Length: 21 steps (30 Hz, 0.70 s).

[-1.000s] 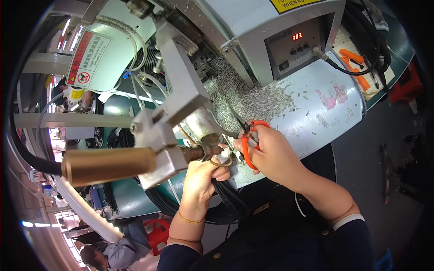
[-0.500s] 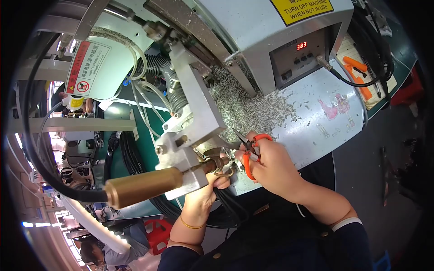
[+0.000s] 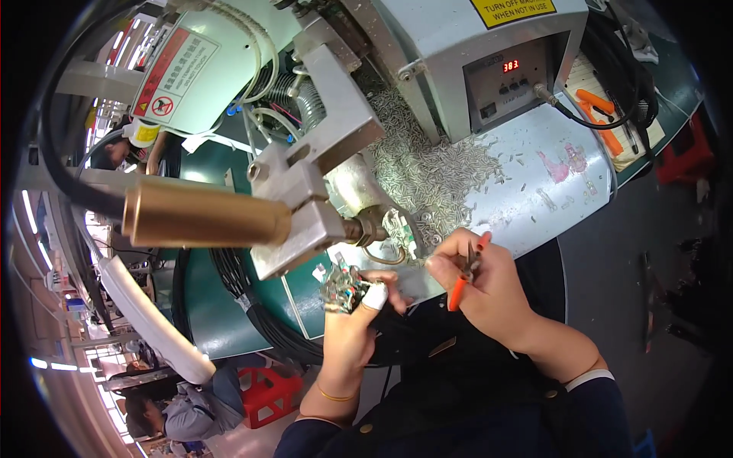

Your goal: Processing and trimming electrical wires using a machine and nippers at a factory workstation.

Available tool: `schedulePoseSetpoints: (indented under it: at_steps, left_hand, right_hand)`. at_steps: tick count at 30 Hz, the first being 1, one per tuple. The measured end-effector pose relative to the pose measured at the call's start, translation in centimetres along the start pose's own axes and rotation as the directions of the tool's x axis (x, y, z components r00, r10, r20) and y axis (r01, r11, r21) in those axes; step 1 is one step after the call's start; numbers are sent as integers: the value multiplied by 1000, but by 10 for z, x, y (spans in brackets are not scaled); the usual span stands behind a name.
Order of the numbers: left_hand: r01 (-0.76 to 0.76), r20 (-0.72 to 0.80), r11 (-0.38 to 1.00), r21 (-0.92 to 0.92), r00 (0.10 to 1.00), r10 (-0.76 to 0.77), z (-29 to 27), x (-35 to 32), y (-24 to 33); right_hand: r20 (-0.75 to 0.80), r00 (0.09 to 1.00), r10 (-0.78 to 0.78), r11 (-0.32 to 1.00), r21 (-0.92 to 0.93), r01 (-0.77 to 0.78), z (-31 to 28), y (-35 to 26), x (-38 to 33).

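Observation:
My right hand [image 3: 489, 286] is closed round small orange-red-handled cutters [image 3: 468, 269], their dark jaws pointing up in the palm. Its thumb and forefinger tips come together beside a small white-and-green part [image 3: 398, 230] below the machine's metal tip; whether they pinch anything is unclear. My left hand [image 3: 355, 317] holds a cluster of small shiny parts [image 3: 340, 284] with bits of white, green and red. A white wrap covers one of its digits, and other fingers reach toward the right. A brass-coloured cylinder [image 3: 206, 217] in a grey metal clamp [image 3: 294, 221] hangs over the left hand.
Many short silvery pieces [image 3: 427, 175] lie heaped on the metal plate [image 3: 519, 206]. Behind stands a grey control box [image 3: 519, 76] with a lit red display. Orange-handled tools [image 3: 607, 126] lie at the right. Black cables [image 3: 259, 313] run at left, near a red stool [image 3: 271, 393] and a seated person.
My right hand has moved slightly right and down, turning the cutters upright in the palm. My left hand has come out from behind the clamp, showing the cluster. The whole view has shifted.

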<state>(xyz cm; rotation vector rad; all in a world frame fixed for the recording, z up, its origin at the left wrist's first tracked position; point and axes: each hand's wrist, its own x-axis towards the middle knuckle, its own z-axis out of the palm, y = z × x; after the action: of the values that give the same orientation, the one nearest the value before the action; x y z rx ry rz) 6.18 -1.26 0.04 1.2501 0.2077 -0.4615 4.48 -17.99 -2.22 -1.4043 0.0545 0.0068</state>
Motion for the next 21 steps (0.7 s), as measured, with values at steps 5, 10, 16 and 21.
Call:
schedulePoseSetpoints:
  at_steps: [5, 10, 16, 21]
  left_hand:
    - [-118, 110, 953, 281, 990, 90, -5, -21, -13]
    - [-43, 178, 965, 258, 984, -4, -8, -23, -13]
    - [-204, 216, 876, 437, 969, 118, 2, -30, -18]
    - [-146, 143, 968, 203, 983, 118, 6, -29, -17]
  right_hand:
    - [110, 984, -142, 946, -277, 167, 3, -15, -11]
    - [153, 988, -8, 996, -90, 22, 4, -24, -17]
    - [200, 959, -201, 927, -278, 252, 4, -14, -20]
    - [289, 946, -146, 979, -93, 180, -2, -16, -15]
